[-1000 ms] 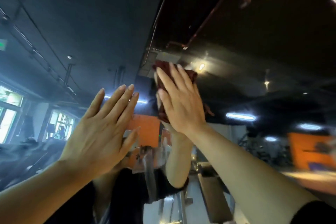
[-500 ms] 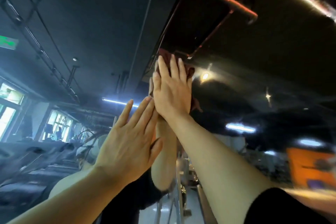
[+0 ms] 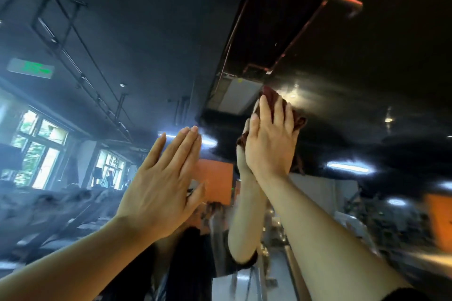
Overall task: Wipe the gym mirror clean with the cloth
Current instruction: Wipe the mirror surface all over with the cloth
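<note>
Pressing flat: right hand (image 3: 270, 144) has fingers straight and together, palm pinning the dark red cloth (image 3: 274, 98) against the mirror (image 3: 367, 105). No curl round the fabric; it pushes rather than grips. Cloth edges show above the fingertips and off the right side of the palm, with a corner below the thumb.

Left hand (image 3: 162, 186) is also spread flat, fingers straight, holding nothing. It sits lower and to the left of the cloth, apart from it; looks braced on the glass, but contact is hard to confirm.

Progress, as a judgement: mid-wipe, working high on the glass near the reflected ceiling duct (image 3: 234, 98). Glass is too dark and blurred to tell wiped from unwiped areas, so the share done cannot be read. Lower mirror around the reflected arm (image 3: 244, 222) likely remains.
</note>
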